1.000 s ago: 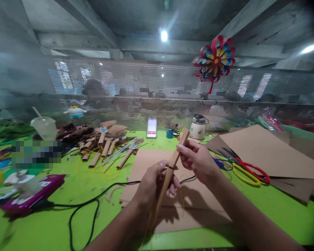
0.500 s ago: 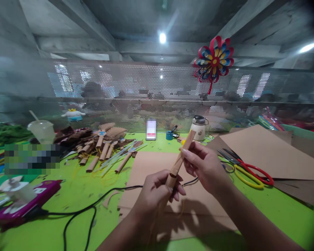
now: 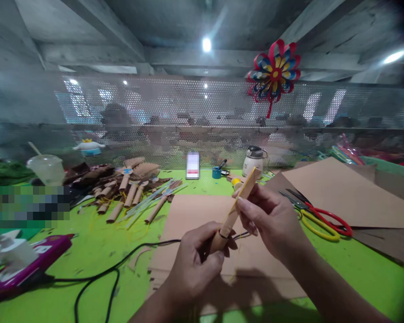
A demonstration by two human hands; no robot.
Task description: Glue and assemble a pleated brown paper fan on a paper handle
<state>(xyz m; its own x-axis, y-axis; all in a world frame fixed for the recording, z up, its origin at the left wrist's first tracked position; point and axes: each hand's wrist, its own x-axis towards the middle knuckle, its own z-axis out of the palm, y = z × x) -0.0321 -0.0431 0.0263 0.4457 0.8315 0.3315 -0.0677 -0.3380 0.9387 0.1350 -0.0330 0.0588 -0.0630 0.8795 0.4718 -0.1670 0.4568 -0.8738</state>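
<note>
My left hand is closed around a rolled brown paper tube, low over the brown paper sheets. From the tube's upper end a flat brown strip slants up to the right. My right hand pinches that strip between thumb and fingers. A yellow thread runs along the strip's edge, and a loose yellow strand hangs below my hands. Behind the strip lies a small yellow spool. How far the strip reaches inside the tube is hidden.
Scissors with red and yellow handles lie right of my right hand, beside large brown sheets. Several finished-looking paper rolls are heaped at left. A black cable crosses to a purple power strip. A phone and bottle stand behind.
The strip now leans further right and shows its flat face more. My left hand has shifted slightly down and covers more of the tube. The whole view has moved a little.
</note>
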